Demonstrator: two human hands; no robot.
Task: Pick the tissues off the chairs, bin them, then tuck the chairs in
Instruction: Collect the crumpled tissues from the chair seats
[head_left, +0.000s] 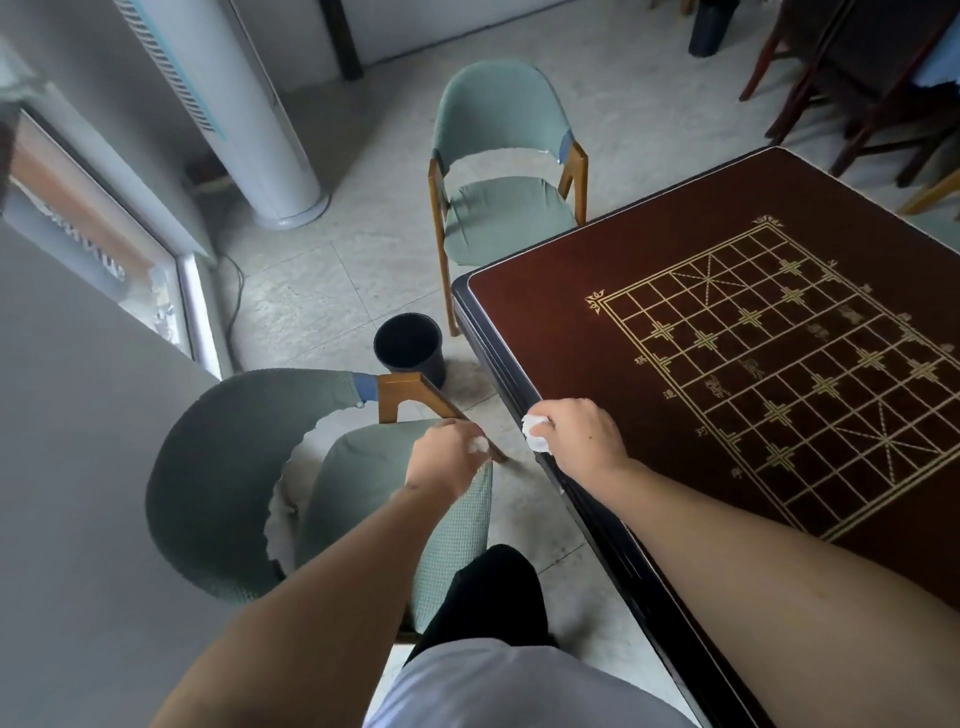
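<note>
**A:** Two tissues, one in each fist. The left hand (451, 457) hangs over the front edge of the near green chair (228, 483) with its fingers curled round a small crumpled tissue (479, 445), and only a scrap of white peeks out.

**B:** And the right hand (582, 434) is at the near left edge of the chess table (597, 291), fingers folded round a second, bigger tissue wad (535, 434). I'd say it's carried there simply because both arms are heading the same way.

**A:** Toward that black bin (410, 345), surely. It stands on the floor between the table's corner and the near chair's wooden arm, mouth open upward and close ahead of both hands.

**B:** Both seats look clear of white from up here, the near one and the far chair (506, 171) beyond the table's corner.

**A:** So picking seems done, binning is next. Neither chair is tucked: the far one noses its seat just under the table's edge, the near one stands angled away.

**B:** Light wads, those. Release low over the rim or they may drift wide.
</note>
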